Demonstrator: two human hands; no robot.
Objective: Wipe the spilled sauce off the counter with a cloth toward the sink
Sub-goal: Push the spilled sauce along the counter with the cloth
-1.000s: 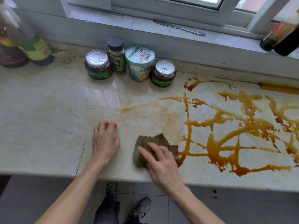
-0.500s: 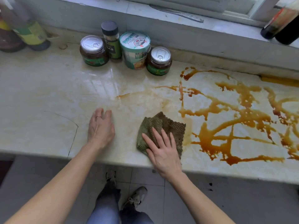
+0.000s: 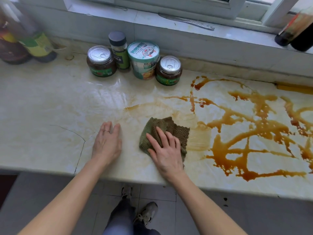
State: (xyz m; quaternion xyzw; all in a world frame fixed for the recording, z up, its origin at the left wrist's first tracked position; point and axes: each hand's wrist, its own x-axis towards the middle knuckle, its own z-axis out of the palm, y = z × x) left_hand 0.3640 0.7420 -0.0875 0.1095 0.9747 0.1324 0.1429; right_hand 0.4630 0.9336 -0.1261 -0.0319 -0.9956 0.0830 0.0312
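Counter [image 3: 42, 102] with sauce [image 3: 237, 146], cloth [image 3: 179, 133], jars [image 3: 101, 62]

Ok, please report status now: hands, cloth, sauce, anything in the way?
Right hand flat, pressing cloth. Left hand flat on counter, holding nothing. Sauce mostly unwiped, right of cloth. Row of jars at back wall, clear of path.

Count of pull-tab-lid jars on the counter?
2. Left jar stands beside the spice bottle; right jar beside the paper cup. None looks hidden.
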